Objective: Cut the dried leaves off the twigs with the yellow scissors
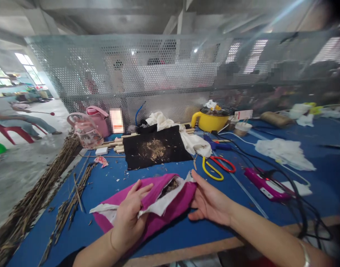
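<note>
A magenta cloth pouch (167, 218) with a white lining lies at the front of the blue table, its slit showing brown dried bits (172, 185) inside. My left hand (131, 213) rests over the pouch's left part, fingers curled round the edge of the cloth. At the right end, my right hand (207, 200) pinches the cloth near the slit's corner, with its lower fingers apart beneath. Just beyond the pouch, a black cloth (170, 146) carries a small heap of dried flakes (155, 149).
Scissors with yellow and red handles (213, 174) lie beyond my right hand. A magenta power strip (267, 184) with black cables is at the right. Dried stalks (72, 196) lie at the left. A yellow pot (213, 120) and pink bag (99, 124) stand before a perforated metal screen (164, 78).
</note>
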Available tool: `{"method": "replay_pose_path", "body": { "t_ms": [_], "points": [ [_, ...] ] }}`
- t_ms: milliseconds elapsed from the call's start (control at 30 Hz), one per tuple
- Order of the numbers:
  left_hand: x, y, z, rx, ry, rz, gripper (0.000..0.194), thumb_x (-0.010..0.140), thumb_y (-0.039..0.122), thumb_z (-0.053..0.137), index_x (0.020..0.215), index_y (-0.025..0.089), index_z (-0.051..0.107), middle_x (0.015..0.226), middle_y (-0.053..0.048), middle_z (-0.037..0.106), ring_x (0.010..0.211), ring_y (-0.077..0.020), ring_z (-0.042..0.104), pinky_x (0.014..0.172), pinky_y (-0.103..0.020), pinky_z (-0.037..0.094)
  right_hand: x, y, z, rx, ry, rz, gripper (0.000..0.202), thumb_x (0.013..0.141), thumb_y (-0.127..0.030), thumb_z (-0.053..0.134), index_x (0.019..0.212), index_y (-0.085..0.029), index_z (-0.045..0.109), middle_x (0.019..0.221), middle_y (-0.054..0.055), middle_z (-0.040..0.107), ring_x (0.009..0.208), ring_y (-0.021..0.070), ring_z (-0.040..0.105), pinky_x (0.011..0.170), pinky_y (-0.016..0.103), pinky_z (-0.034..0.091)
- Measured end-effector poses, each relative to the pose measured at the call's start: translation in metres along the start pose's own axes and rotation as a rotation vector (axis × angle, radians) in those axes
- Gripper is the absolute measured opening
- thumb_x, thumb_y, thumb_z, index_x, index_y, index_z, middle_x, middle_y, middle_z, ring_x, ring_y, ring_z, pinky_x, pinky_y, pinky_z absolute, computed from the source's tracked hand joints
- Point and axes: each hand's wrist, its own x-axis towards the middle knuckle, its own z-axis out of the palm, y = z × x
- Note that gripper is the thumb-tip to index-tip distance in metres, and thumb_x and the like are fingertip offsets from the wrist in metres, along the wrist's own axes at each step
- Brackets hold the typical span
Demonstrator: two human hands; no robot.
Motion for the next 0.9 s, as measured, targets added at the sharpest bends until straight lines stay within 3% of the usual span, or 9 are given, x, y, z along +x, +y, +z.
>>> {"method": "replay_pose_path", "body": {
  "t_ms": [167, 267, 467, 700, 833, 900],
  "points": [
    [-0.002, 0.002, -0.006, 0.002, -0.108, 0.16, 0.046, 0.077, 0.012, 0.046, 0.122, 0.017, 0.042, 0.102, -0.012, 0.066, 0.111, -0.0235, 0.054, 0.104, -0.049, 0.029, 0.027, -0.007, -0.002, -0.123, 0.27, -0.117, 0.022, 0.076, -0.037, 0.058, 0.086, -0.017, 0.062, 0.069, 0.003, 0.067, 0.058, 0.0139, 0.062, 0.056, 0.028, 0.052],
    [-0.002, 0.004, -0.006, -0.002, -0.133, 0.191, 0.042, 0.077, 0.014, 0.046, 0.119, 0.016, 0.043, 0.098, -0.013, 0.067, 0.11, -0.0243, 0.054, 0.104, -0.05, 0.027, 0.034, -0.012, 0.0, -0.153, 0.399, -0.231, 0.014, 0.073, -0.028, 0.062, 0.078, -0.016, 0.064, 0.067, 0.004, 0.068, 0.058, 0.0141, 0.062, 0.058, 0.027, 0.052],
    [0.003, 0.003, -0.003, -0.013, -0.17, 0.044, 0.032, 0.069, 0.003, 0.043, 0.094, 0.022, 0.047, 0.108, -0.012, 0.063, 0.112, -0.0231, 0.052, 0.097, -0.045, 0.039, 0.032, -0.02, 0.009, 0.055, 0.174, -0.491, 0.021, 0.075, -0.035, 0.061, 0.086, -0.018, 0.066, 0.09, 0.007, 0.07, 0.09, 0.0232, 0.064, 0.086, 0.038, 0.048],
    [0.011, 0.006, 0.002, -0.13, -0.202, -0.086, 0.03, 0.069, 0.001, 0.045, 0.091, 0.021, 0.052, 0.103, -0.007, 0.065, 0.106, -0.0201, 0.056, 0.1, -0.042, 0.037, 0.033, -0.01, 0.035, 0.118, 0.026, -0.482, 0.031, 0.074, -0.044, 0.058, 0.088, -0.018, 0.066, 0.093, 0.008, 0.07, 0.098, 0.0263, 0.061, 0.087, 0.043, 0.047],
    [0.016, 0.006, 0.01, -0.285, -0.171, -0.269, 0.027, 0.076, 0.004, 0.043, 0.091, 0.021, 0.057, 0.096, -0.003, 0.067, 0.093, -0.0157, 0.061, 0.101, -0.039, 0.034, 0.037, -0.003, 0.061, 0.015, -0.029, -0.497, 0.039, 0.077, -0.052, 0.052, 0.096, -0.021, 0.064, 0.094, 0.007, 0.069, 0.099, 0.0256, 0.06, 0.086, 0.041, 0.048],
    [0.018, 0.006, 0.014, -0.353, -0.117, -0.374, 0.022, 0.079, 0.007, 0.043, 0.089, 0.02, 0.058, 0.09, -0.002, 0.066, 0.086, -0.0142, 0.061, 0.093, -0.034, 0.04, 0.039, 0.001, 0.07, -0.03, -0.014, -0.538, 0.038, 0.077, -0.053, 0.052, 0.097, -0.022, 0.064, 0.096, 0.006, 0.068, 0.1, 0.0245, 0.059, 0.086, 0.04, 0.048]
  ]
}}
